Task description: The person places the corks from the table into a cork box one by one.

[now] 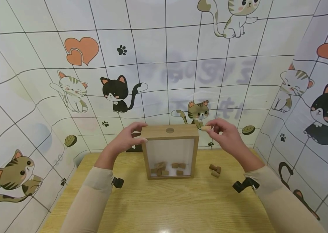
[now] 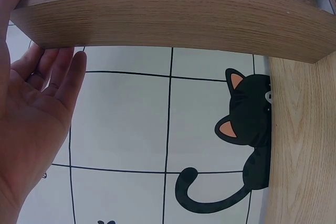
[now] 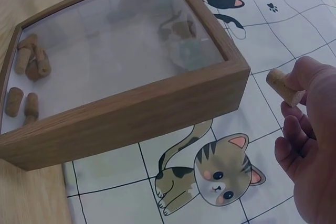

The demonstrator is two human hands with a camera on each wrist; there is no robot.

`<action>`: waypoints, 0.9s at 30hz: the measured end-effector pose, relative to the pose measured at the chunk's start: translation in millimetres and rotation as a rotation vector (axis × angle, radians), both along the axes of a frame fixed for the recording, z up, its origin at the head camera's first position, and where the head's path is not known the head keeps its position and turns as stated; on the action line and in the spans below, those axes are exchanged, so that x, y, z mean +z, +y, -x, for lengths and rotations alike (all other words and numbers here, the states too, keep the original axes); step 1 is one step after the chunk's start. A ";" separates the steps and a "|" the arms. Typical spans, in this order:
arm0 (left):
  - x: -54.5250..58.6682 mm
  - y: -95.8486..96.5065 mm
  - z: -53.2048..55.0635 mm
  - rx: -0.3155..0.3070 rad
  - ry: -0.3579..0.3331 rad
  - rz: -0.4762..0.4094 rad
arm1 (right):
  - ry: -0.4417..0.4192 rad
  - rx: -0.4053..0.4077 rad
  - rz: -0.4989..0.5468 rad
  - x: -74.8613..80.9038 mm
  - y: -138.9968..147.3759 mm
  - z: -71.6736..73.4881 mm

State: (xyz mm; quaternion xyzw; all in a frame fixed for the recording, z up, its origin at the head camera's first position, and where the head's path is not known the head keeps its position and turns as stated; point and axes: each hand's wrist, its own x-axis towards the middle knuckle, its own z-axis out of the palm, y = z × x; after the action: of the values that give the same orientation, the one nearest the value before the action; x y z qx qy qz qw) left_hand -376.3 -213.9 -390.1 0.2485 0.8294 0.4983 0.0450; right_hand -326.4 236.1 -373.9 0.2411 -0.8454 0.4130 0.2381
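A shallow wooden box (image 1: 169,132) with a clear front stands upright on the table, a round hole in its top. Several corks (image 1: 161,168) lie inside along its bottom. At the box's upper left corner, my left hand (image 1: 126,138) grips the frame, thumb on the front and fingers behind, as the left wrist view (image 2: 39,87) also has it. My right hand (image 1: 225,132) pinches a cork (image 3: 283,86) between thumb and fingers, just off the upper right corner of the box and level with its top.
Three loose corks (image 1: 215,170) lie on the wooden table (image 1: 164,202) to the right of the box. Close behind the box rises a white gridded sheet (image 1: 152,71) with printed cats, which also walls both sides.
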 end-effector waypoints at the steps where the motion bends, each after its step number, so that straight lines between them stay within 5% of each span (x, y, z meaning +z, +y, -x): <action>1: 0.0 -0.2 -0.2 0.000 0.000 0.001 | -0.006 0.004 -0.006 1.7 -1.6 0.8; 27: 0.7 0.2 -2.4 0.003 0.004 0.008 | -0.129 0.180 -0.122 38.4 -57.8 21.9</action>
State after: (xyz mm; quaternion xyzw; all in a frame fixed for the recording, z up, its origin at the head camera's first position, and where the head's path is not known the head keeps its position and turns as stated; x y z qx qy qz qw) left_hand -373.9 -213.7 -389.5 0.2480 0.8319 0.4946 0.0433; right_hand -348.2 178.3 -335.5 0.3031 -0.8574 0.3950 0.1302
